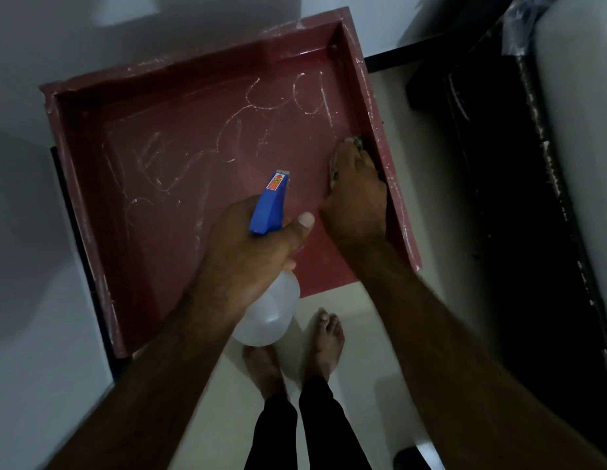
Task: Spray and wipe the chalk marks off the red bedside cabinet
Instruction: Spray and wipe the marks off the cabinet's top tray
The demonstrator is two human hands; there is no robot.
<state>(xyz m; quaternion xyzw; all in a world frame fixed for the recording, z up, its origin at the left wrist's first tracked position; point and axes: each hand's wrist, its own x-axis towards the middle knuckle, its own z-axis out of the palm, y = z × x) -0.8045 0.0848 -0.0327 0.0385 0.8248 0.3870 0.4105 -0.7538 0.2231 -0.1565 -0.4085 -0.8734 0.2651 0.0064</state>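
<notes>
Pale floor [373,351] surrounds the red bedside cabinet [180,239], seen from above; its rimmed top is scrawled with white chalk marks [227,144]; the left hand [248,252] curls round the neck of a spray bottle [270,201] with a blue trigger head, over the near part of the top; the right hand [356,198], fingers bent over a cloth [334,169], presses it down just beside the right rim; bare feet [324,340] stand on the floor below.

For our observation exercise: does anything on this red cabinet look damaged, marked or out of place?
Yes: white chalk scribbles sprawl across the red bedside cabinet, and its raised rim shows whitish scuffs, like chipped paint or chalk dust. Nothing looks spilled.
</notes>
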